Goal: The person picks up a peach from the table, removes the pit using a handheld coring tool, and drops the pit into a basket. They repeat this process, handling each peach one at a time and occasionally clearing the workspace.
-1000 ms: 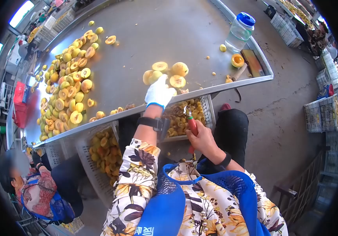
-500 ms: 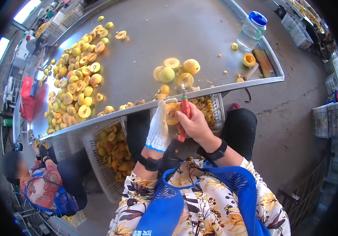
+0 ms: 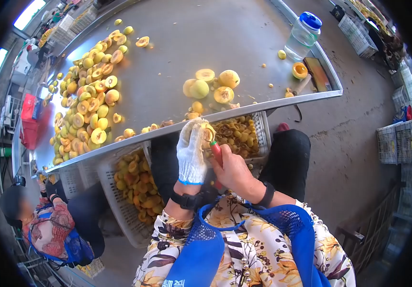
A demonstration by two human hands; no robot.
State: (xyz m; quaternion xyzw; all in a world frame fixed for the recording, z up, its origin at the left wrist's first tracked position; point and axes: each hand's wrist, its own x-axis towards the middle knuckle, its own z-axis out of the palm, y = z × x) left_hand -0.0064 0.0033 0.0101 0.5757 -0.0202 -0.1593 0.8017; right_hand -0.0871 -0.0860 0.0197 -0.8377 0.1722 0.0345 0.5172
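My left hand point(image 3: 190, 152), in a white knit glove with a blue cuff edge, is closed around a halved yellow peach point(image 3: 208, 134) just past the table's near edge. My bare right hand point(image 3: 238, 173) grips a red-handled pitting tool point(image 3: 216, 152) with a green ring. The tool's head is against the cut face of the peach half, and its tip is hidden there. Beyond my hands, a small group of peaches lies on the metal table point(image 3: 167, 48), among them a cut half point(image 3: 223, 94) and a greenish whole-looking one point(image 3: 199, 89).
A large heap of peach halves point(image 3: 88, 105) covers the table's left. At the right corner stand a blue-lidded water bottle point(image 3: 301, 38) and a peach shell point(image 3: 299, 71). Crates of fruit point(image 3: 119, 210) point(image 3: 263, 131) sit below the edge. Another person point(image 3: 55, 225) sits at left.
The pitting tool has turned from pointing up, away from the fruit, to pressing its head into the peach half. My right hand has lowered and rotated; the left still holds the peach.
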